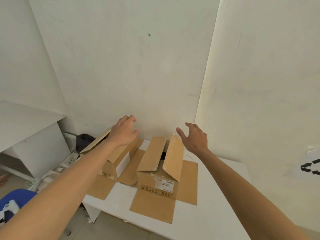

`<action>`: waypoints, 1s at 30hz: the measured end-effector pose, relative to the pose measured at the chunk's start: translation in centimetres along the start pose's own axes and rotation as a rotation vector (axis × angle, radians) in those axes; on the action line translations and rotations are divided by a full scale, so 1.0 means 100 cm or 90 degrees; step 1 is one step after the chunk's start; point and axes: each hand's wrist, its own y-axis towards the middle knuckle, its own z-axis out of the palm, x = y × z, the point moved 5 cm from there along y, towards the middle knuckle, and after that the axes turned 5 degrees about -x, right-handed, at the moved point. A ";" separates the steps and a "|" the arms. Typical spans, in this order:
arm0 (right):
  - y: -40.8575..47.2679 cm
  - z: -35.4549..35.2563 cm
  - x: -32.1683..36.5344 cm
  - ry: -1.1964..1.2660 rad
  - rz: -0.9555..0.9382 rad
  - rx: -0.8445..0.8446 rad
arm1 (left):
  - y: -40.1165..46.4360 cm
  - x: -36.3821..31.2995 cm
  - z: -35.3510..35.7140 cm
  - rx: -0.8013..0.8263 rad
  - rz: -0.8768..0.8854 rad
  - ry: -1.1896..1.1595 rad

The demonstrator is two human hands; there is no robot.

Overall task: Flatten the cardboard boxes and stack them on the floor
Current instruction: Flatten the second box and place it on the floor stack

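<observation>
Cardboard, brown and creased, makes up both boxes standing on the white surface (213, 201) against the wall. Right box (156, 181): upright, its two long top flaps raised and leaning toward each other over a dark gap, its bottom flaps spread flat on the surface around its base; a white label and a row of printed handling symbols mark the near face. Left box (119, 158): just beside the right box on its left, also upright, with top flaps lifted and a white panel on the side facing the right box.

Left hand (123, 131): fingers spread wide and slightly curled, palm down, above the left box's raised flaps; whether it touches them cannot be told, and it grips nothing. Right hand (194, 136): wide open, thumb stretched toward the right box's taller flap, just beside its upper edge and apart from it, holding nothing.

Left of the left box, beyond the surface edge: a dark bag (84, 140), white cables (52, 175) on the floor, and a white cabinet (37, 149). A blue object (16, 198) lies nearer the camera, partly hidden by the left forearm. On the wall right of the right box: a sheet with black recycling arrows (310, 168).
</observation>
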 end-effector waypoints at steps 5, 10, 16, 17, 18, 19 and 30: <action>0.034 0.075 -0.009 -0.012 0.063 0.029 | 0.064 0.037 0.068 0.046 0.015 -0.049; 0.054 0.150 -0.019 -0.026 0.151 0.070 | 0.097 0.062 0.154 0.143 0.008 -0.110; 0.051 0.224 -0.034 -0.040 0.273 0.121 | 0.099 0.074 0.252 0.254 0.015 -0.182; 0.050 0.232 -0.037 -0.038 0.289 0.112 | 0.098 0.074 0.264 0.254 0.012 -0.195; 0.048 0.239 -0.039 -0.039 0.300 0.104 | 0.097 0.074 0.276 0.251 0.007 -0.212; 0.047 0.246 -0.042 -0.041 0.310 0.100 | 0.095 0.074 0.286 0.254 0.002 -0.229; 0.077 0.191 -0.096 -0.141 0.296 0.023 | 0.088 0.049 0.361 0.298 0.007 -0.126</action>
